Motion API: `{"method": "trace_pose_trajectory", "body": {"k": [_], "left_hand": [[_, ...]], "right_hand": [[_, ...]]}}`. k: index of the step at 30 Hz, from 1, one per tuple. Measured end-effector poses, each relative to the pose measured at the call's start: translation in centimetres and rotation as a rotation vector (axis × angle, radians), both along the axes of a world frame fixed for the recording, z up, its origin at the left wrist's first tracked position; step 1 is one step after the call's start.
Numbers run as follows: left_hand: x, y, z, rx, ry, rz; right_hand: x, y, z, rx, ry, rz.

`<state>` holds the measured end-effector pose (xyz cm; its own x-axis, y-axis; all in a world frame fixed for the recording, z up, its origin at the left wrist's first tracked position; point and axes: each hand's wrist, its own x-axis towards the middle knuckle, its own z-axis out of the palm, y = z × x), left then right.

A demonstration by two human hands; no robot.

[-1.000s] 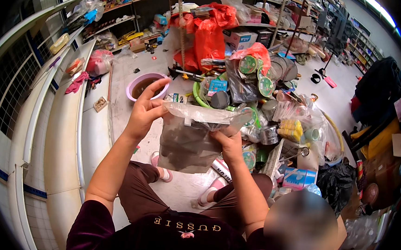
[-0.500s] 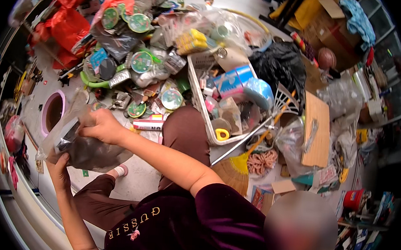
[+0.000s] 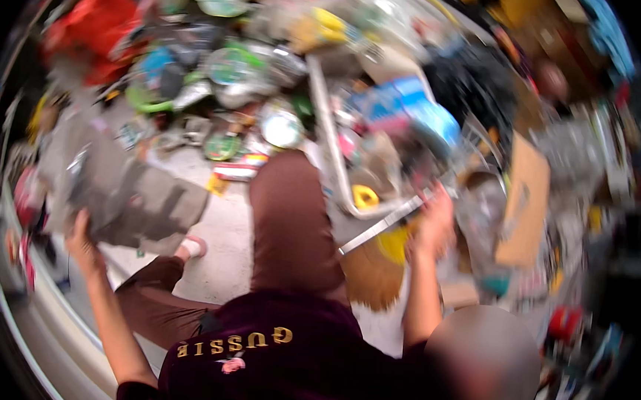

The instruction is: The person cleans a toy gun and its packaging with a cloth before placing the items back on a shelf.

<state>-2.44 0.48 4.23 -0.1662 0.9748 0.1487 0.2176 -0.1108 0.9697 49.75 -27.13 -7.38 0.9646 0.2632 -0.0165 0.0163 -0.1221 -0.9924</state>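
My left hand (image 3: 87,247) grips the lower edge of a grey see-through plastic bag (image 3: 142,199), which hangs over the floor at the left. A shiny silvery patch (image 3: 78,164) shows at the bag's side; what it is I cannot make out. My right hand (image 3: 434,226) is at the front right corner of a white plastic basket (image 3: 325,137), above a broom (image 3: 373,278) and next to a pale metal rod (image 3: 382,225). Motion smears its fingers, so whether it touches the rod cannot be told. In the basket lie a blue packet (image 3: 394,101) and yellow-handled scissors (image 3: 365,197).
Round green-labelled packs (image 3: 229,67) and other goods are heaped beyond my knees. Red plastic bags (image 3: 94,32) lie at the far left, a black bag (image 3: 470,84) behind the basket. A flat cardboard piece (image 3: 522,203) stands at the right, near clear plastic bags.
My right hand has left the plastic bag and swung right to the basket's front corner. The bag has spread out and stays in my left hand. The whole view has shifted and blurred.
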Motion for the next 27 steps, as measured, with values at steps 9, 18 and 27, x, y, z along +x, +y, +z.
{"method": "trace_pose_trajectory", "body": {"k": [9,18,27], "left_hand": [[6.5,-1.8,1.2,0.096,-0.124,0.030],[4.4,-6.1,0.9,0.242,-0.258,0.157],[-1.9,-6.2,0.1,0.108,-0.592,0.329]], "right_hand": [[-7.5,6.1,5.6,0.008,-0.107,0.454],[-20.9,18.8,7.2,0.207,-0.043,1.497],[-25.7,23.3,2.9,0.169,0.189,1.434]]}}
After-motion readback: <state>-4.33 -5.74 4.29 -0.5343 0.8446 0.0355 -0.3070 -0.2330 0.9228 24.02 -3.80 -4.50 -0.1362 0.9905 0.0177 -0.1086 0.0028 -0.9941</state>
